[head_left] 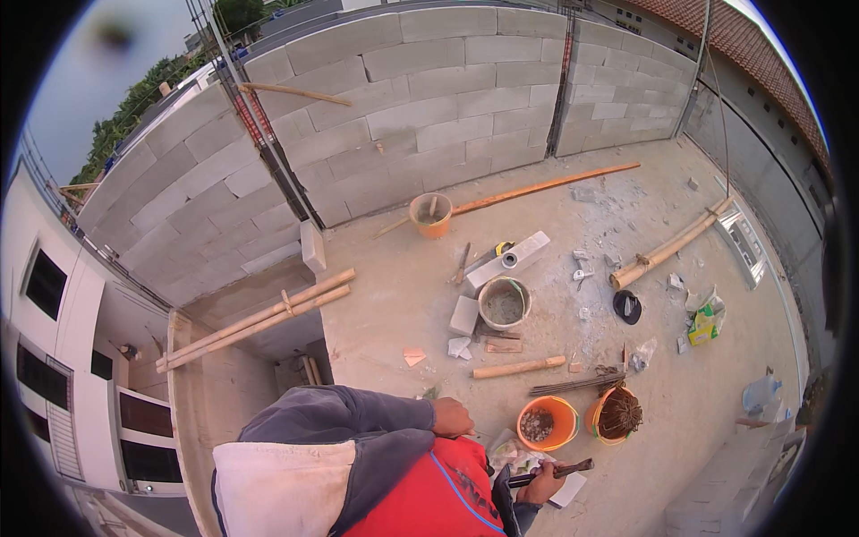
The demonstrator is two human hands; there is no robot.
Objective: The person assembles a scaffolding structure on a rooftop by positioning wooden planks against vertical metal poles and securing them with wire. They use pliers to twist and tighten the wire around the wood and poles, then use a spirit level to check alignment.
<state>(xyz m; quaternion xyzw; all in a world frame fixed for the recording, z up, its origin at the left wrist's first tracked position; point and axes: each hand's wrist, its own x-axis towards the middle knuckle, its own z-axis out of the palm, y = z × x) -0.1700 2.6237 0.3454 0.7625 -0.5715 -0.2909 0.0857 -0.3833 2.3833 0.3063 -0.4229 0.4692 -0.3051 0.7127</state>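
My left hand (455,418) is curled closed in front of the red shirt (420,492), at the end of a dark grey sleeve (349,407). Whatever its fingers may hold is hidden. Lower and to the right, my right hand (541,485) grips a dark, bar-like tool with a brownish end (577,466); its exact kind cannot be made out. Just beyond that hand stands an orange bucket (567,415) with small lumpy pieces inside. A second orange bucket (594,422), beside it, holds a bundle of brown wire (619,413). A crumpled plastic bag (514,455) lies near the right hand.
Ahead are a mortar bucket (507,326), a long pale block (528,253), a smaller block (463,316) and a short wooden pole (519,368). Another orange bucket (434,231) stands near the block wall (429,107). Bamboo poles (259,318) span a floor opening at left.
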